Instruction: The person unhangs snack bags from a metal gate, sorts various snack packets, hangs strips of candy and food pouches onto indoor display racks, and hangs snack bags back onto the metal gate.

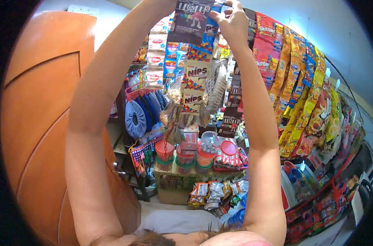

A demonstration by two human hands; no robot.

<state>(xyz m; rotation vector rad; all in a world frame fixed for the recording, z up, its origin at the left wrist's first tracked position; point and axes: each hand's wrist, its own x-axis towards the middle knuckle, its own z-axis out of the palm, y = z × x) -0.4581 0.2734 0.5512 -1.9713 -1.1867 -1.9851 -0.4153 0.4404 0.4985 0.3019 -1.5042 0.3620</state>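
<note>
At the top edge, a dark M&M's packet [191, 20] hangs upright in front of a strip of blue packets [210, 35]. My right hand [232, 20] is raised beside it, thumb and fingers closed at the blue strip's upper edge. My left hand [168, 4] is at the left of the M&M's packet; its fingers are hidden or cut off by the frame. Beneath the blue packets hang cream Nips packets [194, 74]. A dark M&M's strip [231, 123] hangs lower, by my right forearm.
An orange-brown door [43, 102] stands at left. White sachets [155, 59] and blue scrunchies [134, 119] hang nearby. Red Skittles packets [265, 28] and yellow snack strips [305, 119] hang at right. Below are lidded tubs [165, 151] and small packets [215, 192].
</note>
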